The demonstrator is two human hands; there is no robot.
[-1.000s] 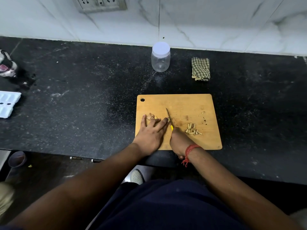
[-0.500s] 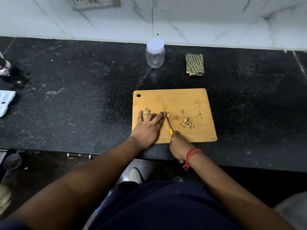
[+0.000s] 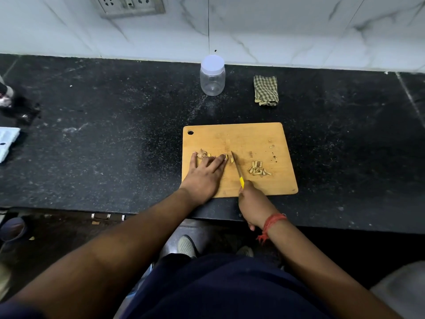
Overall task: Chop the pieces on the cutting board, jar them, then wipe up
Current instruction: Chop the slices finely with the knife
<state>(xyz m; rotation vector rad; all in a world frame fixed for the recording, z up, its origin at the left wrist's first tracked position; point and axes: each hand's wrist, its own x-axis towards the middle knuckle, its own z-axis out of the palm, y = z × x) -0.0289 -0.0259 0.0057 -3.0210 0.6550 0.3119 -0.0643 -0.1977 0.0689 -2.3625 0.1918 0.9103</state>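
Observation:
A wooden cutting board (image 3: 253, 139) lies on the black counter. My left hand (image 3: 203, 174) rests flat on its left part, straight fingers pressing down a pale piece (image 3: 226, 157); a knobbly uncut piece (image 3: 202, 154) lies just past the fingertips. My right hand (image 3: 251, 200) grips the yellow handle of a small knife (image 3: 236, 168), whose blade tip points away beside the left fingertips. A pile of cut strips (image 3: 258, 169) sits on the board's right part. A clear jar (image 3: 212, 75) with a white lid stands behind the board, and a folded checked cloth (image 3: 266, 92) lies to its right.
A tiled wall with a socket panel (image 3: 128, 5) rises behind the counter. A white tray (image 3: 7, 142) and a dark object (image 3: 5, 95) sit at the far left edge. The counter's front edge runs just below the board; my shoes (image 3: 186, 246) show below.
The knife blade has shifted slightly to the right of the left fingertips and small cut bits lie between them. The view has shifted a little; the hands keep their places on the board.

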